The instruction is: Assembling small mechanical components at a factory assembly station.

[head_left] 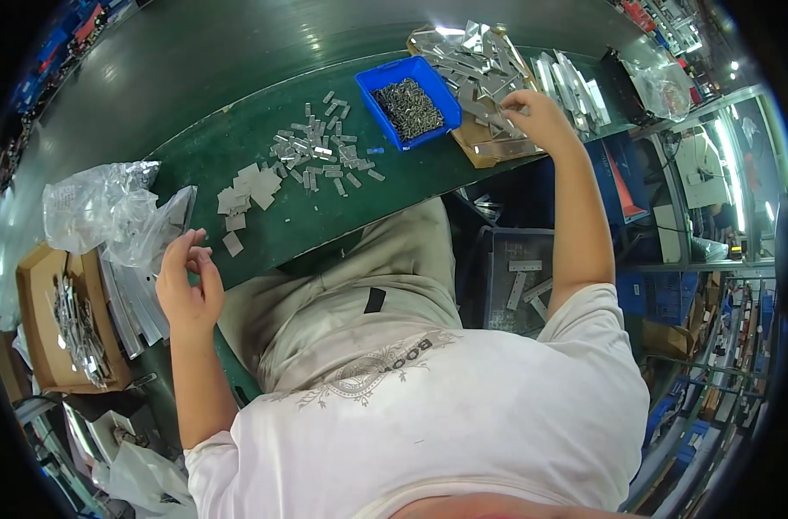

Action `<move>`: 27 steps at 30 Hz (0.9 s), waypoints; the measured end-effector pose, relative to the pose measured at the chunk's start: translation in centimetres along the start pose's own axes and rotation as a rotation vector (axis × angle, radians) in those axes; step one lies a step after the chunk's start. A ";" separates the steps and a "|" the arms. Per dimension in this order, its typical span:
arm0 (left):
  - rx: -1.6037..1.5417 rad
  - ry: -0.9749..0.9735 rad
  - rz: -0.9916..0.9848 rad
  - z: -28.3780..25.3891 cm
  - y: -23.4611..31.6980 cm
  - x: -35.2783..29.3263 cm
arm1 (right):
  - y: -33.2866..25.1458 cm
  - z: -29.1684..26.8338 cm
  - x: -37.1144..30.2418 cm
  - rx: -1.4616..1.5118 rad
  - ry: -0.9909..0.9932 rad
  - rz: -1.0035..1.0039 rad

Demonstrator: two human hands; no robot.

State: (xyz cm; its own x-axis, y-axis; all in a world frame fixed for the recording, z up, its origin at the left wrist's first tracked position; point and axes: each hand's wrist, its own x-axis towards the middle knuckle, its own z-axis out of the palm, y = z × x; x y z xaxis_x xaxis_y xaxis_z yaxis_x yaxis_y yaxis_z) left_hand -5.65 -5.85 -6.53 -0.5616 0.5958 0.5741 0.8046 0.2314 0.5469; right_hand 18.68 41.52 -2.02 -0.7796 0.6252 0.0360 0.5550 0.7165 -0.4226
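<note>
My right hand (541, 121) reaches over a cardboard box (506, 156) at the far right, heaped with flat metal pieces. Thumb and fingers close on the edge of a flat metal strip (485, 112). At the left edge of the green table (324, 221), my left hand (190, 285) is raised, fingers loosely bent and apart, with nothing seen in it. Nearest to it are a crumpled clear plastic bag (104, 208) and thin square plates (251, 186). Many small metal plates (316, 151) lie scattered mid-table. Beside the cardboard box stands a blue bin (450, 112) full of small metal parts.
A cardboard tray (35, 303) of metal strips sits at the left, beside long metal pieces (130, 298). Wrapped strips (571, 91) lie right of the box. Below the table edge, a grey crate (493, 277) holds drilled plates. Glass-fronted shelving (731, 173) stands at the right.
</note>
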 end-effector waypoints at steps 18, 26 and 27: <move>-1.388 -0.490 -0.931 6.4 9.2 2.0 | -19.6 12.6 -7.2 1.585 -0.600 -0.078; -1.160 -0.365 -1.086 5.0 6.7 0.4 | -13.4 9.2 0.8 0.031 0.556 -0.511; -1.161 -0.361 -1.082 5.2 6.8 0.7 | -12.1 9.8 1.5 -0.133 0.435 -0.423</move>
State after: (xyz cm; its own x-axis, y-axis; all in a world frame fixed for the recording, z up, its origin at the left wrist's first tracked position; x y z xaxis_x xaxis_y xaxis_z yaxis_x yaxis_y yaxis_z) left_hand 0.46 0.09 -5.58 -0.5301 0.7274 -0.4358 -0.5778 0.0663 0.8135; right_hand 7.96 30.73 -5.75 -0.7661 0.3275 0.5530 0.2772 0.9447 -0.1754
